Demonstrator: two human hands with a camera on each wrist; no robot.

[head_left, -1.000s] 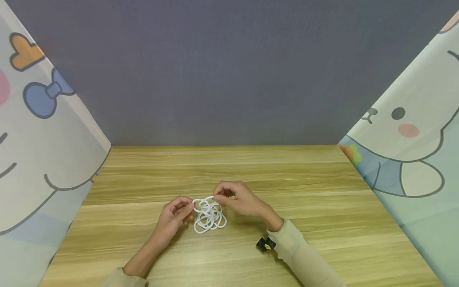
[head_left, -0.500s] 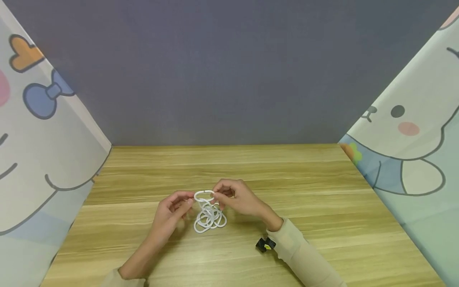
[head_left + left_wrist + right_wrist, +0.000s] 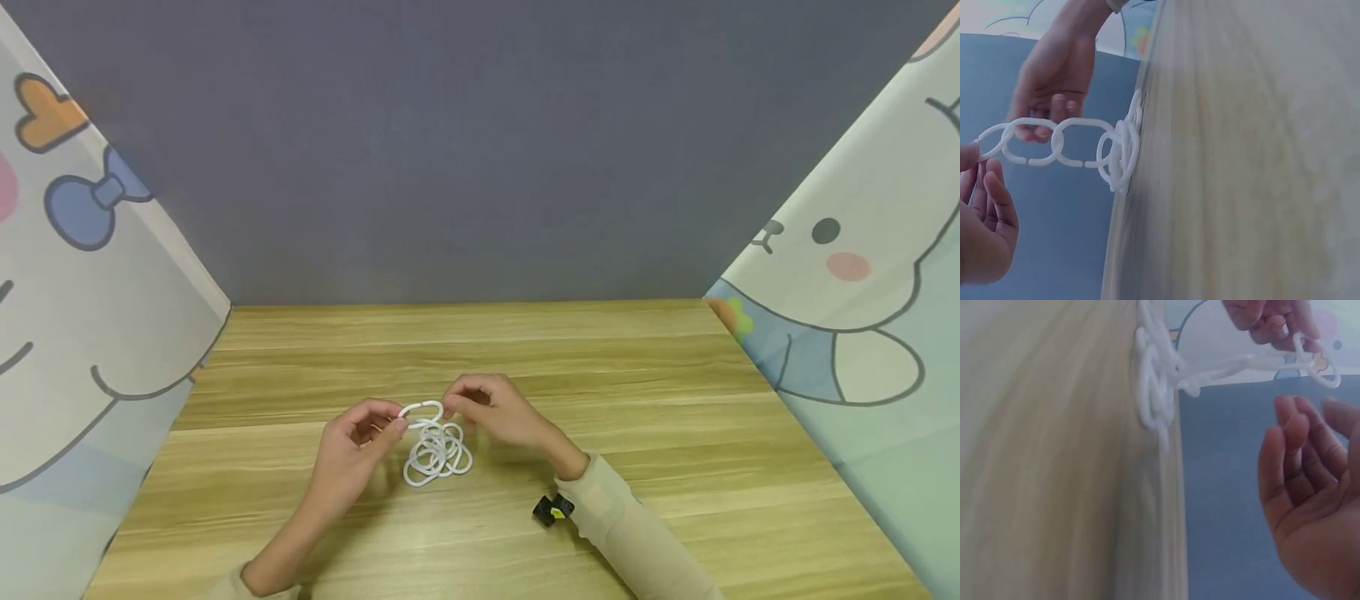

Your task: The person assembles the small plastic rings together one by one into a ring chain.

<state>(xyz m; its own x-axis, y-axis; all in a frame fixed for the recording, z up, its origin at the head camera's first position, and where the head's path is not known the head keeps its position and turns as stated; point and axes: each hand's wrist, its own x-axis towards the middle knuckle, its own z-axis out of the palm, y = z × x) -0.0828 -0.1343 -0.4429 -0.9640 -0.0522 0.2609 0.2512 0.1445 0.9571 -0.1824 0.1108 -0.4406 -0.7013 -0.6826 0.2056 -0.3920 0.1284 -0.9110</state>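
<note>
A chain of white plastic C-shaped links [image 3: 463,469] lies heaped on the wooden table, one end lifted. My left hand [image 3: 348,450] pinches the raised end link [image 3: 432,403] between thumb and fingers. In the left wrist view, several linked loops [image 3: 1090,120] stretch from that hand [image 3: 985,234] down to the heap, and small gaps show in the links. My right hand [image 3: 501,414] hovers just right of the end link. The right wrist view shows this hand [image 3: 1316,500] with loosely bent fingers, thumb apart, holding nothing; the end link [image 3: 1337,374] is close above its fingertips.
The wood-grain table [image 3: 637,375] reaches back to a dark grey panel [image 3: 480,150]. Cartoon-printed sheets flank it, left [image 3: 135,317] and right [image 3: 870,292]. A small black device [image 3: 553,509] sits by the right sleeve cuff.
Both hands were at the end link a second ago. The link was then raised at the right fingers, away from the left; now the left hand pinches it and the right has let go.
</note>
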